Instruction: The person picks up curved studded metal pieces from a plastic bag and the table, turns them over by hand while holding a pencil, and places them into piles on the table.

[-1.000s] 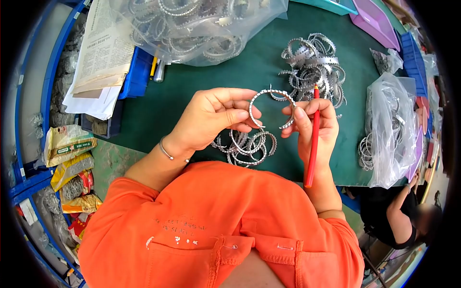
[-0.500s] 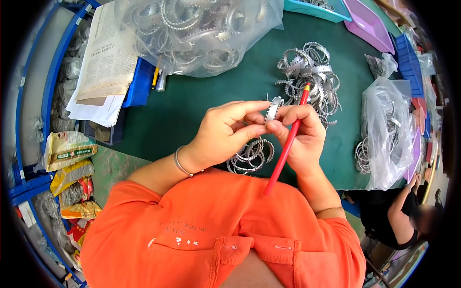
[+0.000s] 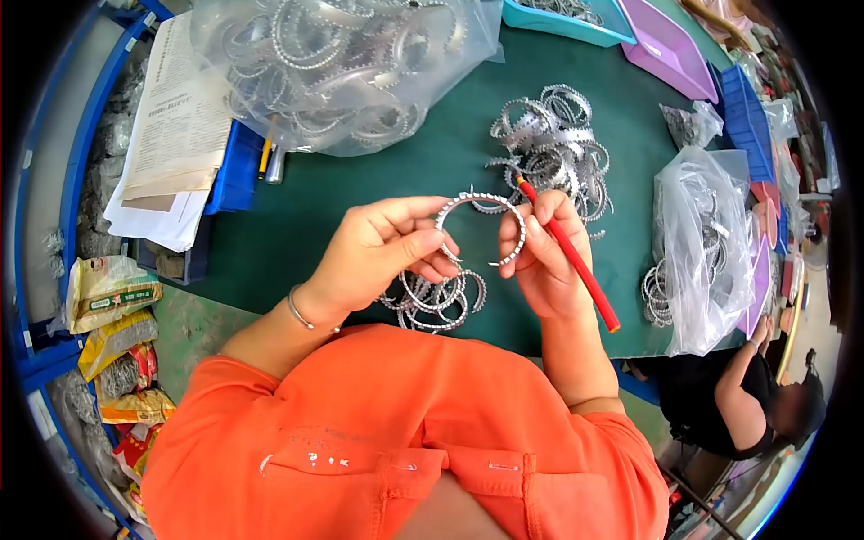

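A toothed, C-shaped metal ring [image 3: 486, 197] is held up in front of my chest, its gap facing me. My left hand [image 3: 382, 247] pinches one side of it between thumb and fingers. The other end is gripped by my right hand [image 3: 549, 261], which also has a red pencil [image 3: 580, 265] lying across its fingers, the yellowish tip pointing away from me. Below the held ring, a small heap of similar rings [image 3: 441, 304] lies by the table's near edge. Beyond my right hand is a larger tangled pile of toothed rings [image 3: 562, 148].
A large clear bag of rings [image 3: 333, 81] sits at the back left of the green table [image 3: 288, 234], beside papers [image 3: 171, 117] on a blue bin. To the right lie another plastic bag [image 3: 706, 261], a purple tray [image 3: 670, 49] and a turquoise tray [image 3: 576, 25]. A co-worker [image 3: 720, 396] sits at right.
The ring has turned from edge-on to showing its full C shape, and my hands have spread apart around it. The pencil has swung from leaning left to leaning right at its near end.
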{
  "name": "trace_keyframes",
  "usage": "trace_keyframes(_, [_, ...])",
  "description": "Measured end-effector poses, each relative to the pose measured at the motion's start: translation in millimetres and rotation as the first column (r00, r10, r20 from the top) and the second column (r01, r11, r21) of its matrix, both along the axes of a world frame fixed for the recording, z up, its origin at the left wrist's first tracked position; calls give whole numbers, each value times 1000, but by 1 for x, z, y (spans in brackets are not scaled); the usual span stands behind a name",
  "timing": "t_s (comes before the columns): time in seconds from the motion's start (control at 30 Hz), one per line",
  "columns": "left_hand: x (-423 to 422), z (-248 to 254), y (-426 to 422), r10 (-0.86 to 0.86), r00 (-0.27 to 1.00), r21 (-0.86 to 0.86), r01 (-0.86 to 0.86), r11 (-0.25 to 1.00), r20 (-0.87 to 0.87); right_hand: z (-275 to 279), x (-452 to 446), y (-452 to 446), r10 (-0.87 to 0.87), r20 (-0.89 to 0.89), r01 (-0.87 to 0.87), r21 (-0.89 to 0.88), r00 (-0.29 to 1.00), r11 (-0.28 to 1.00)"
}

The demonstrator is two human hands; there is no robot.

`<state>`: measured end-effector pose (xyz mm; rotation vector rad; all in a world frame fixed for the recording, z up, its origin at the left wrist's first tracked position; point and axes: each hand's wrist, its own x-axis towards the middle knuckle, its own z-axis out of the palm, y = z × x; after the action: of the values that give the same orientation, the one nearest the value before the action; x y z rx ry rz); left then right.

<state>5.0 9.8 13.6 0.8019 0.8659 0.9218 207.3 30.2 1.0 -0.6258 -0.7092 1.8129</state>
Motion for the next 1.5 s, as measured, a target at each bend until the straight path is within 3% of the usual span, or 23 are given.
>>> trace_keyframes(0.23, [-1, -2, -1, 22, 999, 6, -21, 1000, -27, -2, 0, -4, -5, 50, 6, -20, 999, 1000])
trace_keyframes(0.47, [-1, -4, -1, 54, 998, 35, -53, 998, -24, 1, -5, -10, -135, 257, 119, 78, 957, 990])
trace_keyframes(0.8, [-2, -4, -2, 51, 998, 16, -51, 999, 49, -5, -4, -11, -151, 266, 118, 136, 952, 984])
trace_keyframes(1.2, [-3, -3, -1, 31, 999, 17, -32, 999, 12, -4, -4, -13, -177, 336, 126, 167, 925, 978])
trace_keyframes(1.37, [-3, -4, -1, 40, 999, 50, -40, 998, 2, 0, -4, -15, -229, 402, 123, 273, 887, 954])
trace_keyframes(1.5, [-5, -6, 0, 32, 998, 108, -26, 994, -56, 0, -1, -16, -252, 348, 131, 337, 903, 932])
